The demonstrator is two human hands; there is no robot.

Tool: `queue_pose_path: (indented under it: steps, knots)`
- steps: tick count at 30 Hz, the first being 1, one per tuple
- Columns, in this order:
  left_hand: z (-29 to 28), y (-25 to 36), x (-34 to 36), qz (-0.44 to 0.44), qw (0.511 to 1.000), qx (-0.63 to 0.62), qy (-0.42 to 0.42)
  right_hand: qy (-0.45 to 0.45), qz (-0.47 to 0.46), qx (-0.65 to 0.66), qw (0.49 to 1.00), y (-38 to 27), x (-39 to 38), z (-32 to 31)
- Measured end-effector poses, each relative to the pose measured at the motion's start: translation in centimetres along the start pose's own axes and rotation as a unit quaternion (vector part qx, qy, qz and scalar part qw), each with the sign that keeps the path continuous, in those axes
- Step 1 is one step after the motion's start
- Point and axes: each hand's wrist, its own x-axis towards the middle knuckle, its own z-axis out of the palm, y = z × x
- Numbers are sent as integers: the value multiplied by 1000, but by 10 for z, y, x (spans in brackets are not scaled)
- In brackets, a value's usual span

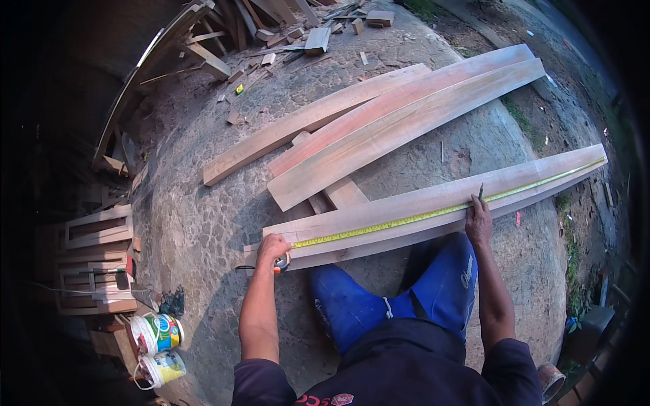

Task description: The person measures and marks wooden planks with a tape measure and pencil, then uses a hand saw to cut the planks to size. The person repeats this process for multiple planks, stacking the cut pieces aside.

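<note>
My left hand (272, 249) grips a black and orange tape measure (282, 262) at the near-left end of a long pale plank (365, 203). Its yellow tape (379, 225) runs along the board to the far-right end. My right hand (479, 218) rests on the plank over the tape, closed round a dark pencil-like stick (481, 192) that points upward. A second board (318, 258) lies along the near side, under or beside the measured one. My blue-clad legs are just below the boards.
Reddish and pale boards (406, 128) and a beam (305, 122) lie beyond, across shorter timbers (345, 193). Offcuts (317, 39) litter the back. Wooden frames (98, 230) and two paint buckets (162, 369) stand at left. A bucket (550, 379) sits at lower right, near the concrete edge (555, 291).
</note>
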Motion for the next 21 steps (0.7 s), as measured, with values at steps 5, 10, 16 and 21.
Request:
queue_pose_path:
  steps: [5,10,16,21]
  knots:
    - [-6,16,-13,-6,1000,-6,17,2,-19,-40,999,15,5,12]
    - [-10,18,-16,-9,1000,22,-13,-10,-15,-40,999,22,4,18]
    - [1,8,-18,56,997,5,55,-54,-93,-151,983,22,13,0]
    - [-4,-22,-45,143,972,-74,-172,-145,-225,-240,933,33,31,-44]
